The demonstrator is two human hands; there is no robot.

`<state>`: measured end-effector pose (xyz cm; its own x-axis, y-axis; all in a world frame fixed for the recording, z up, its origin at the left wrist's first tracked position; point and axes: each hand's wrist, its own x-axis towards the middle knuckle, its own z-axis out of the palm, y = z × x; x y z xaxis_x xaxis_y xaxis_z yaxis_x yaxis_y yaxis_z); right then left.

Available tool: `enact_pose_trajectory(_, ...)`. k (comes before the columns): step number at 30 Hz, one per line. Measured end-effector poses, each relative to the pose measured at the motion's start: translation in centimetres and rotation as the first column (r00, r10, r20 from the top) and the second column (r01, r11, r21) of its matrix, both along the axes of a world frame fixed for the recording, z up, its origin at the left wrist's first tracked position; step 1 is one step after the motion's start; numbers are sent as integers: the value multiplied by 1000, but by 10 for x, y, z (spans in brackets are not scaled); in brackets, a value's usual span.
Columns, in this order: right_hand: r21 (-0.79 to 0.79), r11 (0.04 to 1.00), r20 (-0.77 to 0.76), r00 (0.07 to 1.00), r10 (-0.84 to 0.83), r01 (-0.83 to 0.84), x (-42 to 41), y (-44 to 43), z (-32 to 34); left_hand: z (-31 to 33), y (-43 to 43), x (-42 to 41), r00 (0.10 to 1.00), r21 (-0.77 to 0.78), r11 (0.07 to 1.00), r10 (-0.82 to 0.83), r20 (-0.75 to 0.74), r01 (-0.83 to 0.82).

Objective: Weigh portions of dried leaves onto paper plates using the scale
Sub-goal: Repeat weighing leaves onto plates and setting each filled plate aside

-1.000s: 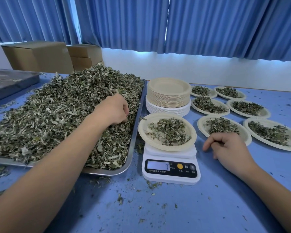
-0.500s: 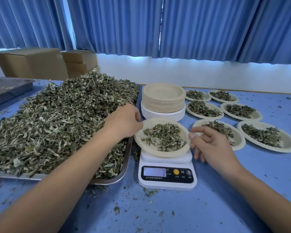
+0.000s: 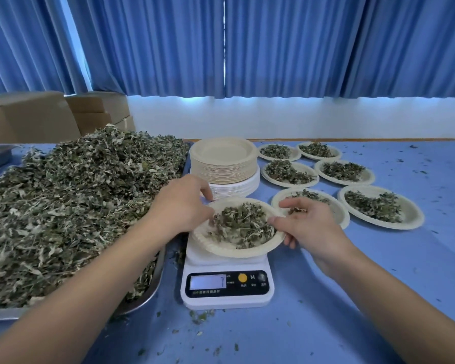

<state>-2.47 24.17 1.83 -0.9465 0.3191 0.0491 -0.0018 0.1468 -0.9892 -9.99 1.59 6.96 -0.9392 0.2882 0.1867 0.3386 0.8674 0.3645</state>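
A white digital scale stands at the centre of the blue table, its display lit. On it sits a paper plate holding dried leaves, tilted slightly toward me. My left hand holds the plate's left rim, fingers reaching over the leaves. My right hand grips the right rim, thumb on top and fingers underneath. A metal tray heaped with dried leaves fills the left side.
A stack of unused paper plates stands behind the scale. Several filled plates lie to the right. Cardboard boxes sit at the back left, blue curtains behind. Leaf crumbs dot the table.
My left hand came off the leaf heap to the plate's left rim. My right hand moved from the table to the right rim. The plate now sits tilted.
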Motion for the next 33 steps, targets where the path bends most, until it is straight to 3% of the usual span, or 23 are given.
enact_pose_trajectory(4, 34, 997, 56, 996, -67, 66, -2, 27, 14, 8, 38, 4, 991, 80, 989, -127, 46, 123)
enact_pose_trajectory(7, -16, 996, 37, 996, -85, 86, 3, 50, 23, 14, 61, 3, 984, 216, 960, -169, -50, 176)
enact_pose_trajectory(11, -45, 992, -17, 993, -120, 119, 15, 82, 30, 20, 86, -1, 971, 318, 929, -130, -200, 190)
enact_pose_trajectory(16, -51, 982, -50, 982, -182, 179, 26, 128, 40, 26, 127, -12, 978, 434, 886, -92, -187, 167)
enact_pose_trajectory(20, 51, 970, -94, 968, -231, 236, 28, 171, 52, 28, 176, -24, 985, 480, 860, -147, -88, 171)
enact_pose_trajectory(23, 81, 949, -96, 950, -297, 304, 17, 210, 61, 26, 219, -40, 971, 587, 804, -203, 125, 93)
enact_pose_trajectory(29, 153, 880, -75, 893, -444, 451, -36, 293, 77, 32, 310, -91, 773, 713, 689, -378, 509, -133)
enact_pose_trajectory(31, 183, 846, -76, 865, -495, 500, -64, 321, 75, 35, 344, -113, 728, 711, 686, -406, 553, -157)
enact_pose_trajectory(33, 169, 812, -65, 829, -556, 558, -91, 347, 72, 36, 379, -138, 751, 711, 688, -390, 533, -148)
